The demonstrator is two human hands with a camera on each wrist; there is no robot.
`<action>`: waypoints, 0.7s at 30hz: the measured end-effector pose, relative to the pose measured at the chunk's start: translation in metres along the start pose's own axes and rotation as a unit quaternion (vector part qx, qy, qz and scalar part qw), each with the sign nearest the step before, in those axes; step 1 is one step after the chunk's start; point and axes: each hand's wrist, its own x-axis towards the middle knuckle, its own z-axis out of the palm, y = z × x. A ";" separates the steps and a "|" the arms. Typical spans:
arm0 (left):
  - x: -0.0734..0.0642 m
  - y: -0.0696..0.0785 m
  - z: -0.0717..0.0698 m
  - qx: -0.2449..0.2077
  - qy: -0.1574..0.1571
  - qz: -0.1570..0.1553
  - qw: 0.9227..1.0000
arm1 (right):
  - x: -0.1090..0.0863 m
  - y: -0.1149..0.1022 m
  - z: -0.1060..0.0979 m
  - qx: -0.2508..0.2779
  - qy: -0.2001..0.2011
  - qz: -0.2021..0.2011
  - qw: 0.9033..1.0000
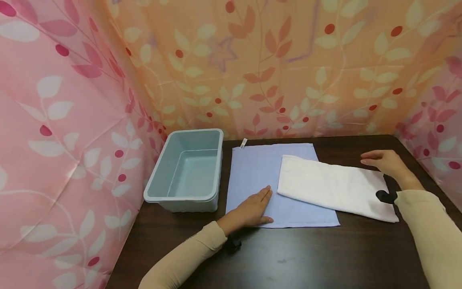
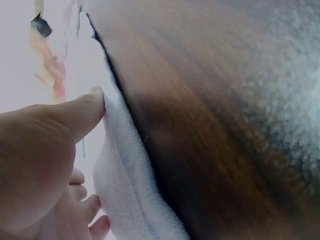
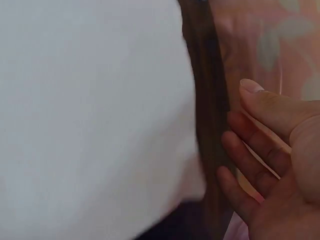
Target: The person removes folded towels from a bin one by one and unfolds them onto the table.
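The lavender cloth (image 1: 255, 170) is lying spread on the worktop (image 1: 288, 257), looking light, soft and limp; its corners are probably offering the surest hold. The left grip (image 1: 251, 209) is resting flat on it, fingers extended, grasping nothing. The white towel (image 1: 332, 184) is partly overlapping it, likely soft too, best lifted by both ends. Near its right end, the right grip (image 1: 391, 164) is hovering half-open, holding nothing. A gray-blue basin (image 1: 180, 199) is standing left of the cloth.

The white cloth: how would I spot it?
On the dark table, right of the pale blue tub, lies a lavender cloth. The white cloth partly covers it and reaches further right; its long, narrow shape and whiteness set it apart.
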 end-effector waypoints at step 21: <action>0.007 0.003 0.000 0.006 -0.011 0.061 0.998 | -0.023 0.047 -0.009 -0.036 -0.091 0.036 0.995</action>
